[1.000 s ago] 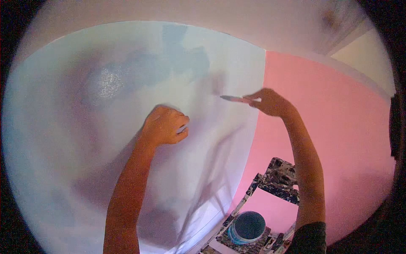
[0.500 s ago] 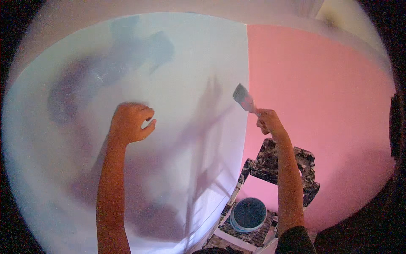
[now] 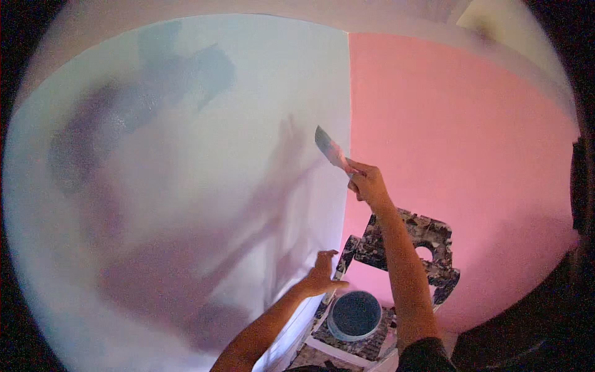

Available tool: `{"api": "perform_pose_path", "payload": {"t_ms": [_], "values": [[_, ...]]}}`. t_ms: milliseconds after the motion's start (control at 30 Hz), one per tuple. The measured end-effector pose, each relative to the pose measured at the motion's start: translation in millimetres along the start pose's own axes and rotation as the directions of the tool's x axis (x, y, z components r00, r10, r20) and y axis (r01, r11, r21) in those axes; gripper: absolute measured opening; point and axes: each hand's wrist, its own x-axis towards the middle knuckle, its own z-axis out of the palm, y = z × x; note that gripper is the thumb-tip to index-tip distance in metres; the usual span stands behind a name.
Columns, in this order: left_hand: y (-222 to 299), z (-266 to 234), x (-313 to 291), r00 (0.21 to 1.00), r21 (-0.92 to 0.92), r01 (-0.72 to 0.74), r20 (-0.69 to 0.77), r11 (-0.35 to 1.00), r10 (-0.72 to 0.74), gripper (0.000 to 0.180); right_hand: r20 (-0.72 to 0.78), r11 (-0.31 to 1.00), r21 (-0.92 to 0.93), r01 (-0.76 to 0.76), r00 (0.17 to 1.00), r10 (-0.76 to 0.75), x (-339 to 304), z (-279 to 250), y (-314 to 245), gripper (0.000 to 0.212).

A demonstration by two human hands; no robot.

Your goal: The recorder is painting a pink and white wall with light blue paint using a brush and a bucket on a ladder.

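Note:
My right hand (image 3: 368,185) grips a paintbrush (image 3: 332,151) by its handle. Its grey-blue bristles point up and to the left, before the pale blue wall (image 3: 273,74) and close to the corner. Fingers spread, my left hand (image 3: 319,278) holds nothing and hovers beside the ladder, just above and left of a paint bucket (image 3: 333,332). Dark blue-grey paint shows inside the bucket. It stands on the paint-spattered stepladder (image 3: 406,239), partly behind my right forearm.
A pink wall (image 3: 458,124) meets the pale blue one at a vertical corner. A darker blue painted patch (image 3: 214,71) marks the upper left of the blue wall. Shadows of my arms and the ladder fall across it. Ceiling (image 3: 186,12) borders both walls.
My left hand has dropped from before the blue wall down and right to the ladder, its fingers uncurling. The brush has shifted slightly left and turned more edge-on.

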Motion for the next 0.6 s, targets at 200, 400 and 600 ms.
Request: {"api": "perform_pose_path", "payload": {"t_ms": [200,400,600], "values": [[6.0,49.0,25.7,0.971,-0.411,0.142,-0.12,0.9,-0.207,0.045,-0.15,0.998,0.008,-0.06,0.987,0.061,-6.1,-2.2,-4.9,0.036],[16.6,46.6,21.7,0.902,-0.198,0.08,-0.403,0.977,-0.155,0.023,-0.053,0.992,-0.127,0.027,0.998,-0.034,-5.9,16.3,-29.6,0.037],[7.7,50.0,17.2,0.888,-0.159,0.147,-0.413,0.976,-0.201,0.02,0.019,0.881,-0.236,0.411,0.908,-0.419,34.2,53.9,-75.5,0.034]]}}
